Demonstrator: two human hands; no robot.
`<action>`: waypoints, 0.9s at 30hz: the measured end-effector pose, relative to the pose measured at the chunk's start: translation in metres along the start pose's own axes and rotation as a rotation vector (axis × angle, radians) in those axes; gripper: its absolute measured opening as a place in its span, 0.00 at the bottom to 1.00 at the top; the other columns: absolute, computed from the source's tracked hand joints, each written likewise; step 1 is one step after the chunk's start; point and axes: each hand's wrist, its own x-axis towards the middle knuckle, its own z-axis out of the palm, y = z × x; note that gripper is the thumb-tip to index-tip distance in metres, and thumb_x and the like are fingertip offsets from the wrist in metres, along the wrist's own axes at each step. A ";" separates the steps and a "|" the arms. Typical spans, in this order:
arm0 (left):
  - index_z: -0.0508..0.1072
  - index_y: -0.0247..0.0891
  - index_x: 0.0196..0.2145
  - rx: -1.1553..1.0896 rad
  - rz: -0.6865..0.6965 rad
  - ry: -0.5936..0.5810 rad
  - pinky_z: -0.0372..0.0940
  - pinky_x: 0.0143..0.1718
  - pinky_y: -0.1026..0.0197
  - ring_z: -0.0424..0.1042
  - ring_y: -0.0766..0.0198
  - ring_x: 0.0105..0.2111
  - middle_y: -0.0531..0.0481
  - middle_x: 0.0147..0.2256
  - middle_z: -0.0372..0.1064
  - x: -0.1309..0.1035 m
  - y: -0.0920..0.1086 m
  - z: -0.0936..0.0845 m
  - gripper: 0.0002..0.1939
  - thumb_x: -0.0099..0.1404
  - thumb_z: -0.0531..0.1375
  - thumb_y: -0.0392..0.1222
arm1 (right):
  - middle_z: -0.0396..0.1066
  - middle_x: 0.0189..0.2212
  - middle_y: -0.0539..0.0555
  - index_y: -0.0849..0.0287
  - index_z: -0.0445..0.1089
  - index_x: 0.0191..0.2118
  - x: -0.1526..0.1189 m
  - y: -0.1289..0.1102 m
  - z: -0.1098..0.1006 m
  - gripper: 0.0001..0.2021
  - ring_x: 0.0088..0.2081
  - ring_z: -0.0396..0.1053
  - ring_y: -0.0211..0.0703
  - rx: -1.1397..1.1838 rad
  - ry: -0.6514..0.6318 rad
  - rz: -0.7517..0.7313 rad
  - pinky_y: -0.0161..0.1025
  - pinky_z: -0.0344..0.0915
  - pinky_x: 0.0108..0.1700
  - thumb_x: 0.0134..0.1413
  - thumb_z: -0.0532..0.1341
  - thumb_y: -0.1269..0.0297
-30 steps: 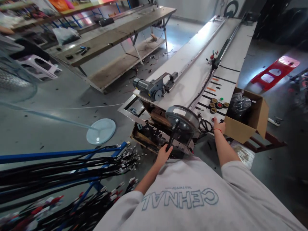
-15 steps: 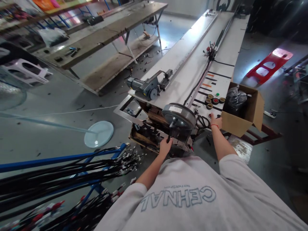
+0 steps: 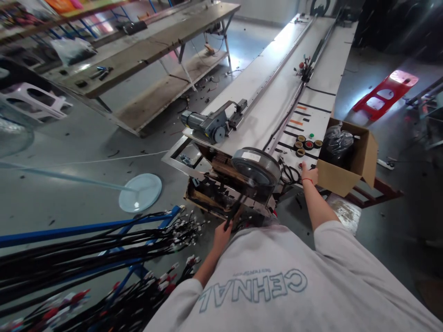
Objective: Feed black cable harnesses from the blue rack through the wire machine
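Grey workshop floor point(image 3: 76, 207); long white bench point(image 3: 266, 110) runs from the centre to the upper right of the frame. Cardboard box point(image 3: 337, 176) right of centre, open: dark contents in a clear plastic bag point(image 3: 339, 140). Second open box point(image 3: 199, 201) below the bench end, lower centre: dark pieces inside, too unclear to identify. Left hand point(image 3: 221, 236), lower centre: fingers wrapped around a black rod point(image 3: 231, 215), slanting up toward a wheel point(image 3: 256, 169) at centre. Right hand point(image 3: 309, 175), right of centre: one digit at a red button point(image 3: 300, 166); cannot tell whether the others grip.
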 end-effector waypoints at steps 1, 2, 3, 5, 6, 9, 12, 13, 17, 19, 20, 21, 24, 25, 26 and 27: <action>0.73 0.33 0.23 -0.027 0.020 0.014 0.56 0.26 0.64 0.62 0.64 0.22 0.51 0.19 0.64 -0.002 0.004 -0.002 0.23 0.58 0.53 0.57 | 0.69 0.49 0.72 0.64 0.64 0.52 0.000 0.000 0.000 0.35 0.52 0.69 0.63 -0.002 0.000 0.000 0.53 0.65 0.52 0.51 0.59 0.36; 0.73 0.33 0.24 -0.048 0.033 0.031 0.57 0.26 0.64 0.62 0.64 0.22 0.52 0.19 0.64 -0.004 0.009 -0.004 0.24 0.58 0.53 0.59 | 0.69 0.50 0.72 0.64 0.64 0.52 -0.001 0.000 0.000 0.35 0.52 0.69 0.63 -0.004 0.001 -0.002 0.53 0.65 0.52 0.51 0.59 0.36; 0.73 0.34 0.25 -0.061 0.039 0.046 0.57 0.26 0.64 0.62 0.65 0.22 0.52 0.19 0.64 -0.004 0.015 -0.006 0.24 0.58 0.53 0.60 | 0.69 0.50 0.72 0.64 0.64 0.52 -0.001 0.000 -0.001 0.35 0.53 0.69 0.63 -0.005 0.002 -0.003 0.54 0.65 0.52 0.52 0.59 0.36; 0.73 0.34 0.25 -0.071 0.044 0.075 0.58 0.26 0.64 0.62 0.65 0.22 0.53 0.19 0.63 -0.003 0.029 -0.011 0.24 0.57 0.53 0.60 | 0.69 0.50 0.72 0.64 0.64 0.52 -0.002 0.000 -0.001 0.35 0.53 0.68 0.63 -0.001 0.004 -0.005 0.54 0.64 0.53 0.52 0.59 0.36; 0.72 0.34 0.26 -0.072 0.050 0.083 0.58 0.26 0.64 0.62 0.65 0.22 0.53 0.19 0.63 -0.001 0.035 -0.012 0.24 0.57 0.54 0.61 | 0.69 0.50 0.72 0.64 0.64 0.52 -0.003 0.000 -0.001 0.35 0.53 0.68 0.64 0.003 0.004 -0.007 0.55 0.64 0.53 0.52 0.58 0.36; 0.70 0.36 0.24 -0.076 0.087 0.079 0.59 0.27 0.64 0.63 0.64 0.23 0.53 0.19 0.63 0.007 0.054 -0.014 0.23 0.58 0.54 0.60 | 0.69 0.50 0.71 0.64 0.64 0.52 -0.002 0.000 -0.001 0.35 0.53 0.68 0.63 0.015 0.001 -0.015 0.54 0.64 0.53 0.52 0.59 0.36; 0.69 0.37 0.24 -0.071 0.124 0.055 0.61 0.29 0.63 0.65 0.63 0.25 0.52 0.21 0.65 0.016 0.069 -0.010 0.22 0.58 0.54 0.59 | 0.69 0.50 0.71 0.64 0.64 0.51 -0.001 0.001 0.000 0.35 0.53 0.68 0.63 0.013 0.006 -0.014 0.54 0.64 0.53 0.51 0.59 0.36; 0.69 0.37 0.25 -0.071 0.141 0.054 0.62 0.31 0.62 0.66 0.62 0.26 0.51 0.22 0.66 0.020 0.074 -0.008 0.21 0.59 0.54 0.59 | 0.69 0.50 0.71 0.64 0.64 0.51 -0.001 0.001 0.000 0.35 0.53 0.68 0.63 0.012 0.006 -0.015 0.54 0.64 0.53 0.51 0.59 0.36; 0.69 0.38 0.30 -0.099 0.207 0.049 0.63 0.35 0.61 0.68 0.61 0.30 0.49 0.27 0.69 0.033 0.090 0.003 0.22 0.63 0.50 0.60 | 0.69 0.50 0.70 0.64 0.64 0.52 -0.001 0.001 0.001 0.34 0.53 0.68 0.63 0.010 0.009 -0.027 0.54 0.64 0.53 0.53 0.58 0.36; 0.67 0.39 0.27 -0.126 0.197 0.009 0.61 0.32 0.62 0.66 0.63 0.27 0.51 0.24 0.65 0.038 0.095 0.008 0.26 0.66 0.44 0.62 | 0.69 0.50 0.70 0.64 0.64 0.52 -0.001 0.001 0.002 0.35 0.53 0.68 0.64 0.005 0.019 -0.028 0.54 0.64 0.53 0.53 0.57 0.36; 0.65 0.39 0.25 -0.137 0.186 -0.021 0.60 0.30 0.62 0.64 0.64 0.25 0.52 0.21 0.62 0.040 0.097 0.011 0.28 0.66 0.42 0.63 | 0.69 0.50 0.70 0.64 0.64 0.52 -0.001 0.001 0.002 0.35 0.52 0.68 0.64 0.000 0.024 -0.026 0.55 0.64 0.52 0.52 0.57 0.35; 0.63 0.40 0.23 -0.147 0.173 -0.047 0.58 0.28 0.63 0.62 0.65 0.23 0.53 0.19 0.59 0.041 0.099 0.013 0.29 0.66 0.41 0.65 | 0.69 0.50 0.70 0.64 0.64 0.52 -0.001 0.001 0.002 0.35 0.52 0.68 0.64 -0.004 0.026 -0.025 0.55 0.64 0.52 0.52 0.57 0.35; 0.60 0.40 0.20 -0.161 0.145 -0.083 0.55 0.25 0.62 0.59 0.66 0.21 0.54 0.18 0.56 0.042 0.101 0.019 0.32 0.65 0.39 0.69 | 0.69 0.50 0.69 0.63 0.64 0.51 -0.001 0.001 0.004 0.36 0.51 0.69 0.63 -0.016 0.027 -0.025 0.55 0.65 0.52 0.51 0.56 0.33; 0.60 0.40 0.20 -0.167 0.131 -0.080 0.54 0.25 0.62 0.59 0.66 0.21 0.53 0.18 0.56 0.042 0.101 0.020 0.32 0.65 0.39 0.69 | 0.69 0.50 0.69 0.63 0.64 0.51 0.000 0.002 0.004 0.36 0.51 0.69 0.63 -0.018 0.029 -0.024 0.54 0.65 0.52 0.51 0.55 0.33; 0.60 0.40 0.20 -0.175 0.112 -0.074 0.54 0.24 0.62 0.58 0.66 0.20 0.53 0.17 0.56 0.042 0.101 0.020 0.33 0.64 0.38 0.70 | 0.69 0.50 0.69 0.63 0.64 0.51 0.000 0.002 0.005 0.36 0.51 0.69 0.63 -0.020 0.030 -0.023 0.54 0.65 0.52 0.51 0.55 0.32; 0.60 0.40 0.21 -0.183 0.094 -0.073 0.53 0.24 0.62 0.58 0.66 0.20 0.53 0.17 0.56 0.042 0.101 0.021 0.33 0.64 0.38 0.71 | 0.69 0.49 0.70 0.62 0.64 0.51 0.001 0.002 0.005 0.36 0.51 0.69 0.63 -0.021 0.029 -0.023 0.54 0.65 0.51 0.51 0.55 0.32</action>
